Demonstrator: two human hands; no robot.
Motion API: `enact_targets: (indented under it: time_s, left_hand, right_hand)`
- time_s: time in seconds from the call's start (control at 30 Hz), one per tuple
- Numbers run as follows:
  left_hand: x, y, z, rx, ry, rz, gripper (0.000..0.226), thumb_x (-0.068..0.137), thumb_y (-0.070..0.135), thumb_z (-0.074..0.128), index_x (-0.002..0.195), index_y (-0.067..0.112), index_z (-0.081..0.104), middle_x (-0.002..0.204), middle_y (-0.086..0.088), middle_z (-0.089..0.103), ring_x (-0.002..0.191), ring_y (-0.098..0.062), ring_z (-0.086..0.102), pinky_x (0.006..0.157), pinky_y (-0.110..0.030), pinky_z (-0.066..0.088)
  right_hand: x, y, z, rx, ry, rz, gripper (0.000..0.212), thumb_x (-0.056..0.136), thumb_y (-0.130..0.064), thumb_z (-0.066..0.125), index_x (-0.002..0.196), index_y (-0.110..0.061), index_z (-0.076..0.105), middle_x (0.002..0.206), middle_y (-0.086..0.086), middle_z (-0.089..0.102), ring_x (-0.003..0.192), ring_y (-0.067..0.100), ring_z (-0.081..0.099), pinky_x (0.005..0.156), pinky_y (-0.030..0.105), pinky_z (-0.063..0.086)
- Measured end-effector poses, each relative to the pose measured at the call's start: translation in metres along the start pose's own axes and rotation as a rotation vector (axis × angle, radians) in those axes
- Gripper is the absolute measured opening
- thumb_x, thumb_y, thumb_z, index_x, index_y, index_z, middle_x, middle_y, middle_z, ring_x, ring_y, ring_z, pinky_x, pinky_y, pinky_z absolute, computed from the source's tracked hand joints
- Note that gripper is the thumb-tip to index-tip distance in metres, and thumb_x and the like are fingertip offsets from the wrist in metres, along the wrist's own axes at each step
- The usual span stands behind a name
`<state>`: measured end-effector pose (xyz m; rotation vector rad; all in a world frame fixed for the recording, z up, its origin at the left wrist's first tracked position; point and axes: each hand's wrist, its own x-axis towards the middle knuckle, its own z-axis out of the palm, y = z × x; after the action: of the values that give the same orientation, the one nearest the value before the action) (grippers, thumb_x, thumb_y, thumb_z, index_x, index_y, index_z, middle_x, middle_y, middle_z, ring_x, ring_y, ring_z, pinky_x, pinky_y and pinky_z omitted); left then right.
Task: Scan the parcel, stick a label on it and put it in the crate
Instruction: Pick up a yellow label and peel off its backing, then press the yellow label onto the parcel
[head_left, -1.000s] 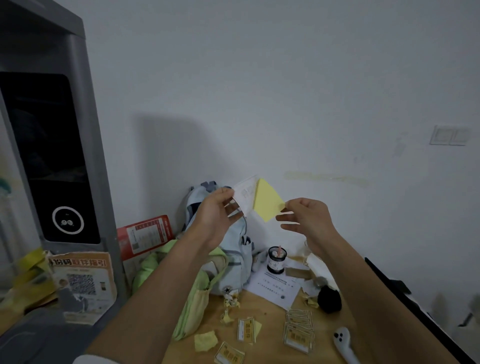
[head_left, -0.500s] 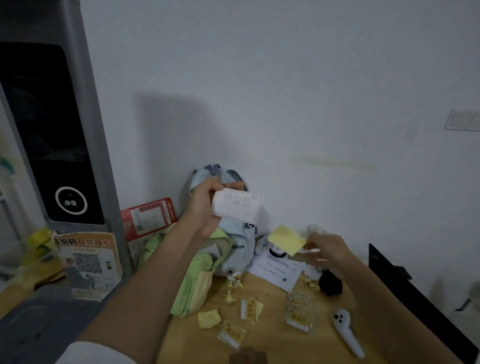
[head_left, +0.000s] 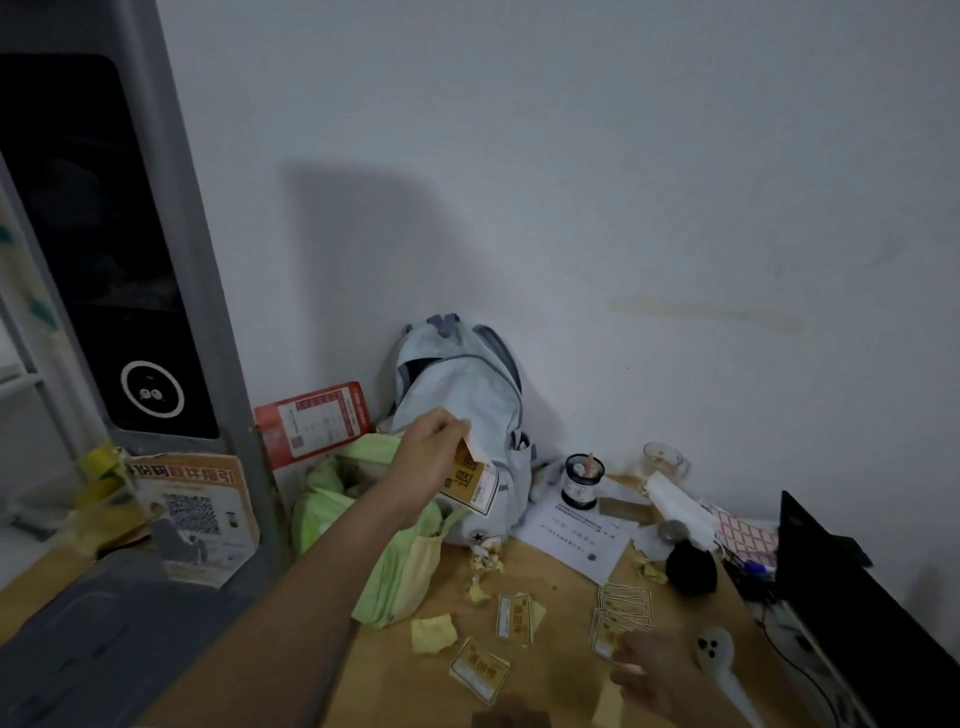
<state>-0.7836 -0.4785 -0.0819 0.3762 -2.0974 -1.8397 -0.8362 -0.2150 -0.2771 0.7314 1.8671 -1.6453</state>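
Pinching a label (head_left: 470, 480), the left hand (head_left: 434, 441); right hand (head_left: 652, 675) blurred, grip unclear.

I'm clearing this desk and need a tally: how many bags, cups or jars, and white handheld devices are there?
Bags: 2, blue backpack, green bag
Cups or jars: 2, dark jar, glass cup
White handheld device: 1
Total: 5

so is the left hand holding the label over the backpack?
Yes, the left hand pinches the label by its top edge, hanging in front of the backpack.
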Motion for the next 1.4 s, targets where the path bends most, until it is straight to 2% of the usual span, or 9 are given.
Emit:
enact_targets:
  time_s: [0.2, 0.43, 0.53, 0.7, 0.93, 1.03, 1.13, 1.3, 1.4]
  left_hand:
    - [0.007, -0.006, 0.014, 0.194, -0.065, 0.073, 0.032, 0.093, 0.036, 0.053, 0.074, 0.012, 0.05, 0.065, 0.001, 0.048, 0.061, -0.013, 0.046, 0.06, -0.027, 0.039]
    - [-0.004, 0.005, 0.039, 0.335, 0.032, 0.374, 0.029, 0.085, 0.026, 0.066, 0.078, -0.002, 0.058, 0.073, -0.01, 0.058, 0.066, -0.017, 0.052, 0.064, -0.033, 0.043]
    - [-0.009, 0.009, 0.041, 0.435, -0.008, 0.452, 0.019, 0.079, 0.013, 0.067, 0.084, 0.008, 0.05, 0.075, 0.001, 0.05, 0.067, -0.013, 0.047, 0.06, -0.026, 0.038]
    - [-0.023, 0.005, 0.041, 0.681, -0.279, 0.545, 0.05, 0.069, 0.026, 0.08, 0.094, 0.015, 0.038, 0.085, 0.003, 0.044, 0.07, -0.012, 0.042, 0.056, -0.023, 0.033]
    - [-0.044, 0.003, 0.045, 0.497, -0.325, 0.345, 0.072, 0.064, 0.025, 0.086, 0.12, 0.011, 0.043, 0.097, 0.002, 0.049, 0.083, -0.013, 0.053, 0.074, -0.029, 0.048]
    - [-0.046, -0.01, 0.043, 0.326, -0.267, 0.26, 0.031, 0.076, 0.004, 0.076, 0.096, 0.014, 0.055, 0.083, 0.005, 0.056, 0.077, -0.016, 0.058, 0.076, -0.037, 0.052]
    - [-0.049, -0.027, 0.041, 0.259, -0.212, 0.186, 0.026, 0.078, -0.005, 0.07, 0.078, 0.019, 0.057, 0.078, 0.0, 0.06, 0.08, -0.023, 0.06, 0.075, -0.039, 0.053]
    - [-0.056, -0.058, 0.038, 0.062, -0.092, -0.016, 0.026, 0.079, -0.004, 0.07, 0.073, 0.016, 0.055, 0.076, -0.005, 0.059, 0.074, -0.022, 0.059, 0.072, -0.038, 0.053]
    - [-0.063, -0.079, 0.038, 0.017, -0.068, -0.092, 0.026, 0.077, -0.006, 0.071, 0.064, 0.012, 0.058, 0.07, -0.006, 0.062, 0.07, -0.019, 0.061, 0.072, -0.037, 0.055]
  right_hand:
    - [-0.052, -0.067, 0.044, 0.017, -0.27, -0.401, 0.02, 0.092, -0.02, 0.06, 0.108, -0.011, 0.065, 0.102, 0.009, 0.068, 0.085, 0.028, 0.067, 0.074, 0.037, 0.05]
    - [-0.167, -0.137, 0.068, -0.024, -0.364, -0.781, 0.031, 0.087, -0.039, 0.064, 0.091, -0.01, 0.072, 0.07, 0.003, 0.072, 0.064, 0.022, 0.069, 0.056, 0.028, 0.054]
    - [-0.182, -0.136, 0.067, -0.146, -0.281, -0.836, 0.026, 0.08, -0.034, 0.073, 0.083, -0.009, 0.069, 0.07, 0.009, 0.07, 0.062, 0.019, 0.067, 0.053, 0.024, 0.052]
    - [-0.184, -0.128, 0.059, -0.271, -0.246, -0.855, 0.009, 0.083, -0.006, 0.067, 0.077, -0.014, 0.068, 0.074, 0.009, 0.068, 0.067, 0.021, 0.066, 0.06, 0.03, 0.057]
    - [-0.173, -0.113, 0.039, -0.36, -0.173, -0.954, 0.016, 0.081, 0.005, 0.064, 0.087, -0.008, 0.069, 0.068, 0.005, 0.063, 0.056, 0.013, 0.059, 0.045, 0.017, 0.043]
    - [-0.169, -0.101, 0.037, -0.419, -0.145, -1.0, 0.032, 0.073, 0.007, 0.071, 0.099, -0.012, 0.069, 0.078, 0.004, 0.065, 0.068, 0.016, 0.059, 0.056, 0.02, 0.045]
    - [-0.157, -0.086, 0.037, -0.377, -0.154, -0.952, 0.065, 0.071, 0.01, 0.072, 0.127, -0.017, 0.053, 0.093, 0.014, 0.066, 0.076, 0.022, 0.061, 0.059, 0.029, 0.049]
    - [-0.134, -0.072, 0.035, -0.221, -0.123, -0.758, 0.025, 0.077, 0.009, 0.069, 0.085, -0.011, 0.058, 0.084, 0.012, 0.063, 0.079, 0.027, 0.064, 0.059, 0.03, 0.053]
    - [-0.122, -0.059, 0.039, -0.18, -0.131, -0.645, 0.024, 0.079, 0.009, 0.067, 0.075, -0.013, 0.058, 0.085, 0.01, 0.066, 0.068, 0.017, 0.062, 0.053, 0.025, 0.049]
